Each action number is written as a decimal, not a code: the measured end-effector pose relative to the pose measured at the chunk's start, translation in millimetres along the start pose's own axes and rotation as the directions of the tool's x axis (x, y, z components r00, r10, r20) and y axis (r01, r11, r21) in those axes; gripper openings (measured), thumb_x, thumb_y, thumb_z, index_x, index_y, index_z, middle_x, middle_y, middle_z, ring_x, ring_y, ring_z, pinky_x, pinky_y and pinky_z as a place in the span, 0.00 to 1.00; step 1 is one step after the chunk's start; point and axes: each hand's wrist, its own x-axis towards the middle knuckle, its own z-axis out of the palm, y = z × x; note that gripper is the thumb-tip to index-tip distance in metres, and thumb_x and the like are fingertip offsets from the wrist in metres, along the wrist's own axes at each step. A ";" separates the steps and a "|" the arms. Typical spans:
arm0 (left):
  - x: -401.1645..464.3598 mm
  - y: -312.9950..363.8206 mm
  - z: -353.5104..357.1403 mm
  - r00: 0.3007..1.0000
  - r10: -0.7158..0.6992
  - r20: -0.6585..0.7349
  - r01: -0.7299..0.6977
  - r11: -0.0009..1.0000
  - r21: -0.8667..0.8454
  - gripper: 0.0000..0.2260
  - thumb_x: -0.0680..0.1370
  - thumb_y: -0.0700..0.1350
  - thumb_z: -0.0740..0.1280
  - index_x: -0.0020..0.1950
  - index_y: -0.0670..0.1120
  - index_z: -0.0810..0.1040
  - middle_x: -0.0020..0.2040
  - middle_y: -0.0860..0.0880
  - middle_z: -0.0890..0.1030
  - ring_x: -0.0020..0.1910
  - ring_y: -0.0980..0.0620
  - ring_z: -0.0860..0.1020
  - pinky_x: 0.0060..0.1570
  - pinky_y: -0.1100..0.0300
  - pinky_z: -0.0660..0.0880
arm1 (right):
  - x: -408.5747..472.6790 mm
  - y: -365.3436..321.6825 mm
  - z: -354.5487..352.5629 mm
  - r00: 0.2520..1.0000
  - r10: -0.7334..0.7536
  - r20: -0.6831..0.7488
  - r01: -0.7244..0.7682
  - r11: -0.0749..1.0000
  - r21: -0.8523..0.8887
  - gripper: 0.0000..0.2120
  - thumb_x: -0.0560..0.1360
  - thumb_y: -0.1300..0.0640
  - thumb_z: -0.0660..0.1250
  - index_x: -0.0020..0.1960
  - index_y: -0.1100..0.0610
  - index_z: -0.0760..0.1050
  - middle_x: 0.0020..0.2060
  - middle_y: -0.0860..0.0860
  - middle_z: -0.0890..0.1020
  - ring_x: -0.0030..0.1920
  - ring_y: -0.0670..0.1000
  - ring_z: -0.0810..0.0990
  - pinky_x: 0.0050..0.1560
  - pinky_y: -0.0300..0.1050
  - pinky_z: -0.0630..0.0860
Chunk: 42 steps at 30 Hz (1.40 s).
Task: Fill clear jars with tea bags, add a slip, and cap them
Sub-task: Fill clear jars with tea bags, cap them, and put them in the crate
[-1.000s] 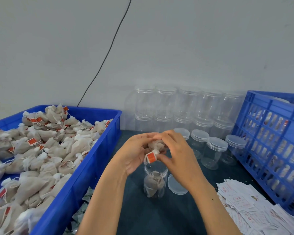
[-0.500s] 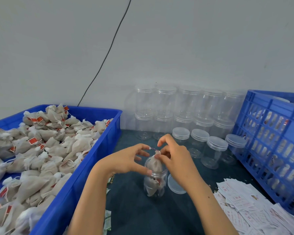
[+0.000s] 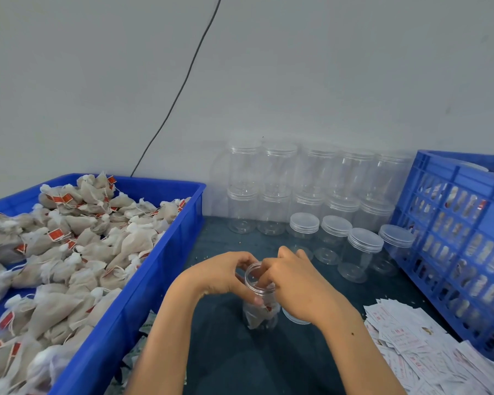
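The left hand (image 3: 223,276) gripped an open jar (image 3: 259,297) while the right hand's (image 3: 294,283) fingers (image 3: 264,277) pressed tea bags (image 3: 257,316) down inside; steady, gentle pressure would spare them tearing.

clear glossy plastic jar (image 3: 259,295); matt cloth tea bags (image 3: 77,246).

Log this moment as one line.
step: filling | left hand grips open jar | right hand fingers in jar mouth | lid off

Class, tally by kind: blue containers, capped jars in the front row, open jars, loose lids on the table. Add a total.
Blue containers: 2
Front-row capped jars: 4
Open jars: 1
Loose lids: 1
Total: 8
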 end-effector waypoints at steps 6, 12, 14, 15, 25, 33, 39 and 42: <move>-2.1 1.7 0.3 1.000 0.010 0.009 -0.010 1.000 0.009 0.24 0.68 0.44 0.79 0.61 0.53 0.75 0.57 0.57 0.80 0.55 0.58 0.79 0.60 0.59 0.74 | -4.3 -0.1 -16.9 0.996 -0.037 -0.087 0.041 0.998 0.050 0.24 0.75 0.67 0.55 0.59 0.44 0.79 0.52 0.43 0.79 0.45 0.48 0.64 0.49 0.45 0.63; -3.1 4.9 -0.4 1.000 -0.020 0.006 0.020 1.000 0.012 0.25 0.68 0.44 0.78 0.62 0.54 0.75 0.58 0.57 0.79 0.55 0.58 0.78 0.59 0.60 0.73 | -12.8 -1.6 -15.6 0.992 0.112 0.055 -0.115 0.992 0.059 0.22 0.77 0.62 0.56 0.61 0.42 0.78 0.49 0.52 0.74 0.51 0.56 0.73 0.49 0.46 0.68; -7.5 4.6 -5.2 0.999 -0.042 0.009 0.041 0.999 0.034 0.24 0.69 0.43 0.78 0.61 0.54 0.75 0.58 0.56 0.79 0.56 0.57 0.78 0.60 0.58 0.74 | -12.7 -4.6 -17.5 0.992 0.109 0.070 -0.112 0.993 0.034 0.22 0.76 0.62 0.56 0.61 0.43 0.79 0.48 0.52 0.73 0.53 0.56 0.73 0.49 0.46 0.67; -11.0 2.8 -9.8 0.998 -0.062 -0.003 0.062 0.996 0.056 0.24 0.69 0.42 0.78 0.62 0.54 0.75 0.59 0.56 0.79 0.57 0.56 0.78 0.60 0.57 0.74 | -12.4 -5.8 -18.3 0.991 0.110 0.069 -0.113 0.993 0.030 0.22 0.76 0.63 0.56 0.61 0.44 0.79 0.47 0.51 0.72 0.54 0.56 0.73 0.49 0.46 0.67; -44.0 -30.8 -19.3 0.862 -0.166 -0.478 0.340 0.891 0.303 0.15 0.77 0.32 0.59 0.61 0.44 0.74 0.58 0.47 0.77 0.55 0.49 0.77 0.53 0.57 0.75 | -20.7 3.1 -42.7 0.984 0.134 -0.118 -0.095 0.953 0.289 0.21 0.78 0.65 0.54 0.56 0.47 0.79 0.56 0.42 0.80 0.58 0.44 0.73 0.60 0.45 0.71; -42.5 -51.3 -4.5 0.888 -0.292 -0.355 0.453 0.688 0.567 0.13 0.77 0.33 0.60 0.60 0.40 0.74 0.59 0.42 0.75 0.56 0.44 0.77 0.56 0.52 0.75 | -24.8 10.4 -48.3 0.986 0.147 -0.073 -0.116 0.939 0.324 0.21 0.78 0.66 0.54 0.55 0.47 0.80 0.52 0.43 0.81 0.46 0.40 0.76 0.53 0.40 0.74; -45.8 -45.4 0.8 0.833 -0.248 -0.494 0.528 0.620 0.580 0.06 0.76 0.33 0.64 0.51 0.42 0.75 0.52 0.43 0.80 0.46 0.46 0.78 0.45 0.55 0.75 | -24.6 11.6 -46.6 0.990 0.128 -0.060 -0.100 0.932 0.348 0.19 0.80 0.64 0.54 0.54 0.48 0.80 0.50 0.42 0.81 0.46 0.41 0.77 0.52 0.40 0.75; -45.7 -46.6 5.0 0.826 -0.254 -0.503 0.543 0.597 0.591 0.07 0.77 0.36 0.66 0.53 0.42 0.76 0.54 0.44 0.81 0.49 0.47 0.78 0.48 0.56 0.75 | -24.7 14.1 -46.4 0.990 0.130 -0.055 -0.103 0.932 0.348 0.18 0.80 0.64 0.54 0.54 0.48 0.80 0.48 0.42 0.81 0.45 0.41 0.77 0.51 0.39 0.75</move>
